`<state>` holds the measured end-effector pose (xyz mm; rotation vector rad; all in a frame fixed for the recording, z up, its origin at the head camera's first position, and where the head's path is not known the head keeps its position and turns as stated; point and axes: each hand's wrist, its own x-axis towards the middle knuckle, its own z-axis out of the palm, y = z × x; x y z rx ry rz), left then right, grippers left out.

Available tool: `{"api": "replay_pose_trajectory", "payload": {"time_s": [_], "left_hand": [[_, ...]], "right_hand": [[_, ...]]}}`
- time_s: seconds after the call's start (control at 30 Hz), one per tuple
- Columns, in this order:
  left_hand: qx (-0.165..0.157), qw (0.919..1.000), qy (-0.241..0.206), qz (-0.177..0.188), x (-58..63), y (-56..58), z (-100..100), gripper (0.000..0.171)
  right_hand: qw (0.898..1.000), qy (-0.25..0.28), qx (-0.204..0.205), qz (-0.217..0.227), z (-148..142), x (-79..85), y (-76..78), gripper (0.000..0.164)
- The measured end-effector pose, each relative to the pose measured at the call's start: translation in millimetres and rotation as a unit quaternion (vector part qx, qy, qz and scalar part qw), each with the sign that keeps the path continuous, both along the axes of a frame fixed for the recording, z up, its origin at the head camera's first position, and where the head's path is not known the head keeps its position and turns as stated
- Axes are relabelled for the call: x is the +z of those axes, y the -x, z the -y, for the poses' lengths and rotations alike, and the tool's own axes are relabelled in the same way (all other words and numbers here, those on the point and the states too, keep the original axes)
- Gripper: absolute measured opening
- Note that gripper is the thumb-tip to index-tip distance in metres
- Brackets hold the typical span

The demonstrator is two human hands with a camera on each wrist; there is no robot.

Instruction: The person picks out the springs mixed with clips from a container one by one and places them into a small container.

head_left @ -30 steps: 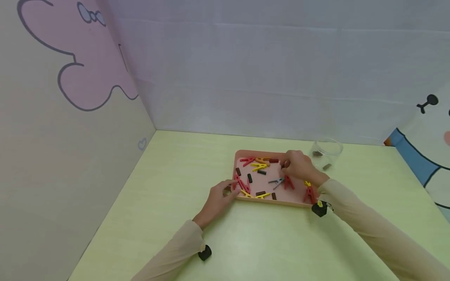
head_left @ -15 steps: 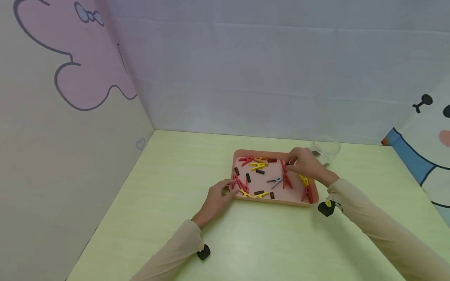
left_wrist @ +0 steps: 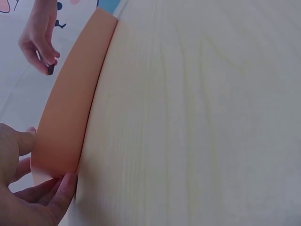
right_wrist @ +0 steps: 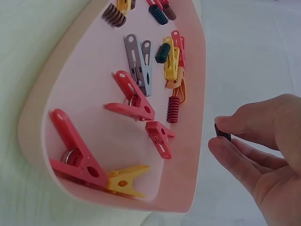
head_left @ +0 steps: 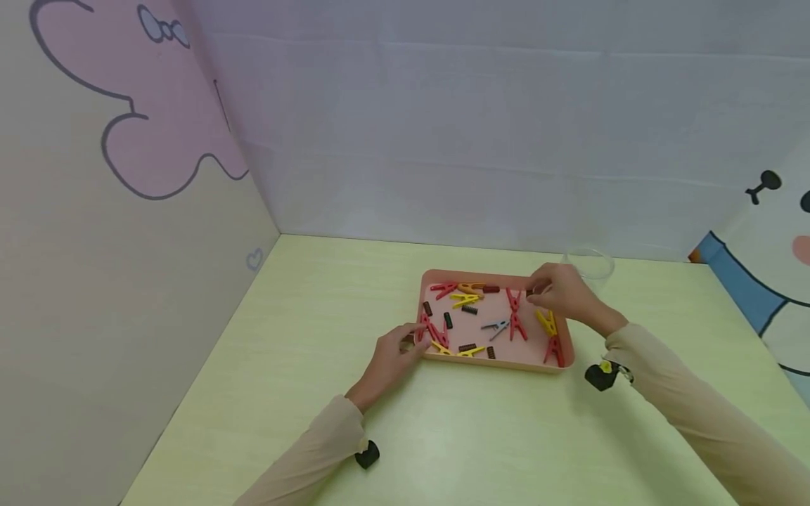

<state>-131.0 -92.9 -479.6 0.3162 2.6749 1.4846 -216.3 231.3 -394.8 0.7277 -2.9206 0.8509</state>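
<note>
In the head view my left hand grips the front left corner of a shallow pink-orange tray. The left wrist view shows its thumb by the rim and fingertips against the lower wall. My right hand is over the tray's back right corner. Between thumb and fingertips it pinches a small dark spring, raised above the tray. Lying in the tray are red clothespins, yellow clothespins, a grey-blue clothespin and several more springs, among them a dark red spring.
A clear round jar stands behind the tray's right end, partly hidden by my right hand. The pale wood table meets a white back wall, and a printed side wall rises on the left.
My right hand has moved rightward from inside the tray to its back right corner, the spring pinched in it. A red clothespin it covered now shows. My left hand stays on the tray.
</note>
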Motion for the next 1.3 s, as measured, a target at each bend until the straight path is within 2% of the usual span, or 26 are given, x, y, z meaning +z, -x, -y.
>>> {"api": "replay_pose_trajectory", "payload": {"time_s": [0.33, 0.57, 1.3], "left_hand": [[0.002, 1.0, 0.004, -0.004, -3.1, 0.8, 0.6, 0.041], [0.004, 1.0, -0.007, -0.004, -0.3, -2.3, 1.1, 0.04], [0.002, 0.9999, -0.004, -0.01, -1.3, -1.6, 0.1, 0.039]], "right_hand": [[1.0, 0.001, -0.012, 0.006, -12.6, 5.6, -1.6, 0.009], [1.0, -0.009, -0.016, 0.014, -16.4, 10.7, -0.7, 0.01], [0.999, 0.008, -0.009, -0.032, -31.2, 27.9, 1.5, 0.011]]}}
